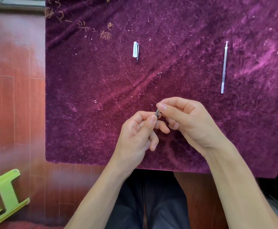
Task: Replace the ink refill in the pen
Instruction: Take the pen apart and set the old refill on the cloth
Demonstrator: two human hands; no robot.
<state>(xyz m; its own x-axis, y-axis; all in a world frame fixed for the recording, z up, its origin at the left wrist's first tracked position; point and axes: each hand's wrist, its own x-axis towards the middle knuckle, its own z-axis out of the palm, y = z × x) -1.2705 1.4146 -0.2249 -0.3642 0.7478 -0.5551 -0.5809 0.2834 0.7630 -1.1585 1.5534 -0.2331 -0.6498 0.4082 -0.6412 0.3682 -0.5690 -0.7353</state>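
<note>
Both hands meet over the near middle of a purple velvet cloth (pixel 102 90). My left hand (pixel 139 134) pinches the dark tip section of the pen (pixel 157 113) between thumb and fingers. My right hand (pixel 186 121) holds the other end of the same pen, whose body is mostly hidden inside the two hands. A clear pen cap (pixel 135 50) lies on the cloth farther back, left of centre. A thin clear ink refill (pixel 224 66) lies lengthwise at the right, apart from both hands.
The cloth covers a small table whose near edge runs just under my forearms. Red-brown wooden floor (pixel 16 96) lies to the left. A green plastic stool (pixel 4 194) stands at the lower left. My dark trousers show below the table.
</note>
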